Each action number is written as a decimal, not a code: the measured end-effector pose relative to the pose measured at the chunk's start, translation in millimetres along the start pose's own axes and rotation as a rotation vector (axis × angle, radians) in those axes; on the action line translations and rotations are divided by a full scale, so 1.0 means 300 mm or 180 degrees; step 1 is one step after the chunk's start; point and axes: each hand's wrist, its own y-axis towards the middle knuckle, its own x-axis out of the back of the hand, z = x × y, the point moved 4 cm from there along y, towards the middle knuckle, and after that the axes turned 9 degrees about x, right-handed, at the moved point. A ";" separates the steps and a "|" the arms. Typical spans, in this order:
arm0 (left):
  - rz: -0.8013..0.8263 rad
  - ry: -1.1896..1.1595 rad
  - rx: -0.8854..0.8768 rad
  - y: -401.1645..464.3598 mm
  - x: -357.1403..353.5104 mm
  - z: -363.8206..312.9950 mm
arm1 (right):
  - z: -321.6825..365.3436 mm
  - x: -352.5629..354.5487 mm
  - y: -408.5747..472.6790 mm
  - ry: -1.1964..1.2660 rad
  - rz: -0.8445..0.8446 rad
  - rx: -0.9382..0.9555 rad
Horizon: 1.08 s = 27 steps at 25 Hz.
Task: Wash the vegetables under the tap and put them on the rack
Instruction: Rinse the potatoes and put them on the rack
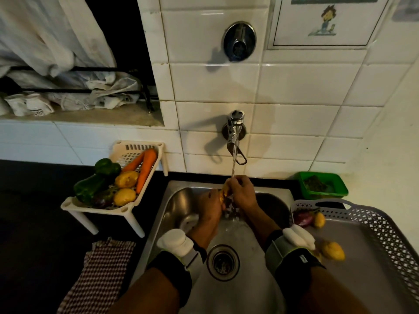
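Note:
Over the steel sink (267, 193) both hands hold one yellow potato (224, 191) under the running tap (235, 132). My left hand (210, 205) cups it from the left, and my right hand (242, 193) wraps its top and right side, so most of the potato is hidden. The white rack (68, 203) on the left counter holds two carrots (146, 169), green peppers (95, 182), two potatoes (125, 188) and a dark eggplant. The grey tray (374, 223) on the right carries an eggplant (302, 217) and two potatoes (333, 250).
A checked cloth (102, 273) lies on the dark counter left of the sink. A green tub (322, 185) with a scrubber sits at the back right. The drain (223, 261) is between my forearms. White tiles form the wall behind.

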 end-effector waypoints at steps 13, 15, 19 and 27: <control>0.0446 0.1270 0.0438 -0.035 0.205 0.191 | -0.082 -0.048 -0.308 -0.0191 0.0699 -0.1336; 0.0341 0.1345 0.0163 -0.035 0.279 0.127 | -0.037 -0.121 -0.252 -0.0219 0.0779 -0.1155; -0.0270 0.1419 -0.0609 -0.066 0.472 -0.138 | 0.116 -0.268 -0.062 0.0024 0.0709 -0.0533; -0.0973 0.0867 -0.0906 0.021 0.875 -0.460 | 0.319 -0.649 0.130 0.0184 0.0560 -0.0213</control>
